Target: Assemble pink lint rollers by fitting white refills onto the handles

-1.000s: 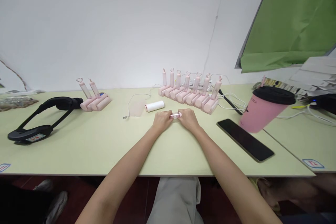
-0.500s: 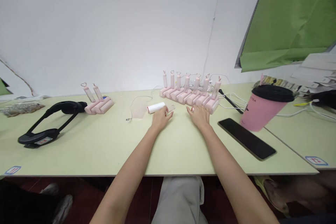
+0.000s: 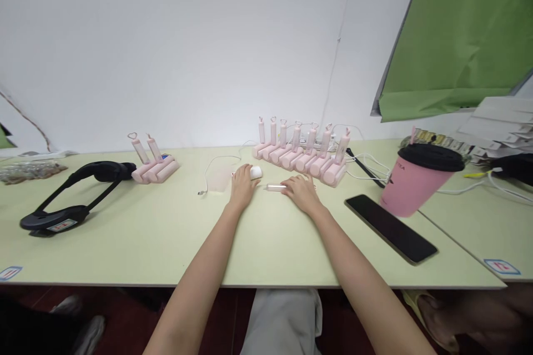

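My left hand lies over a white cylinder, its fingers curled around it. One end of the cylinder shows past the fingers. To the right, my right hand grips a slim clear tube that lies flat near the table surface, pointing left. The tube's right part is mostly hidden under the fingers. Just behind my right hand is a row of several pink cylinders, with slim clear tubes with pink ends standing up from them. A pale pink sheet lies left of my left hand.
Two more upright tubes on pink cylinders stand at the left, beside a black headset-like frame. A phone and a pink lidded cup are at the right. White cables run behind.
My left hand has moved left from the clear tube onto the white cylinder. My right hand has come down from the pink row and now holds the clear tube.
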`<state>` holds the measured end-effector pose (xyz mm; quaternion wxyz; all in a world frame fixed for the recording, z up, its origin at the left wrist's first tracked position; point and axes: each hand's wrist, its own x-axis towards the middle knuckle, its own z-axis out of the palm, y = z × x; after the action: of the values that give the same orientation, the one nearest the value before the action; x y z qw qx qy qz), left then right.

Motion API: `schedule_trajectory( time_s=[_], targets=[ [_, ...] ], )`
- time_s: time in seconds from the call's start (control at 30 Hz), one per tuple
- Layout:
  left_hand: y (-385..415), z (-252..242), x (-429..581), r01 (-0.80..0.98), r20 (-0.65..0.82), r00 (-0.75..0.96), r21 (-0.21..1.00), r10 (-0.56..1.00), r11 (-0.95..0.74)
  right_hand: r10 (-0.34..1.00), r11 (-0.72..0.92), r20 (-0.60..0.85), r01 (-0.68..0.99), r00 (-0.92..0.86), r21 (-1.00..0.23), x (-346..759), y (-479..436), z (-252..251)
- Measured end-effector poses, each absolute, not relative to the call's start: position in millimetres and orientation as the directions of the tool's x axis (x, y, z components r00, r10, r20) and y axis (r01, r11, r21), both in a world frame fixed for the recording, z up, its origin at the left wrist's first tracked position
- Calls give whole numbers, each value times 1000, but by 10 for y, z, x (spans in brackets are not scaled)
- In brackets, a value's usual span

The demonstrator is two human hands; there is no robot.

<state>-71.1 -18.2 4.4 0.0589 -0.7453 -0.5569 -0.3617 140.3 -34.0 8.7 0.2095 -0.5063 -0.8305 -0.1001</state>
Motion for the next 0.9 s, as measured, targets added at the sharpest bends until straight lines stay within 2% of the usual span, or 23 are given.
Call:
schedule_trajectory(
  time_s=[0.17, 0.27, 0.33, 0.4, 0.5, 0.57, 0.63, 0.7, 0.8, 0.9],
  targets=[
    [-122, 8, -847, 958, 512, 66, 207, 856, -197, 835, 173, 538, 983, -114, -60, 1530, -289, 64],
    [-148, 52, -800, 972, 524, 61, 162, 850, -170, 811, 225, 578, 961, -93, -163, 1451, -297, 96],
    [-183, 82, -745, 955, 522, 137, 158, 842, -253, 812, 363, 566, 881, -139, -304, 1346, -298, 94],
    [-224, 99, -679, 900, 538, 247, 182, 806, -397, 837, 453, 525, 737, -157, -502, 1249, -276, 62],
    [-279, 100, -570, 785, 602, 337, 244, 724, -569, 910, 395, 408, 449, -73, -801, 1190, -193, -2],
    [-299, 93, -510, 736, 629, 341, 284, 699, -615, 945, 322, 326, 225, -23, -919, 1207, -128, -20],
    [-307, 85, -472, 708, 637, 319, 332, 702, -623, 961, 275, 276, 27, 4, -961, 1238, -83, -7],
    [-311, 81, -453, 690, 640, 296, 370, 709, -622, 970, 241, 241, -102, 14, -965, 1255, -71, 26],
    [-331, 87, -436, 709, 643, 298, 346, 705, -615, 974, 228, 226, -162, 30, -960, 1235, -103, 80],
    [-362, 102, -410, 767, 662, 301, 260, 686, -587, 960, 281, 281, -132, 17, -951, 1177, -162, 111]
  ],
)
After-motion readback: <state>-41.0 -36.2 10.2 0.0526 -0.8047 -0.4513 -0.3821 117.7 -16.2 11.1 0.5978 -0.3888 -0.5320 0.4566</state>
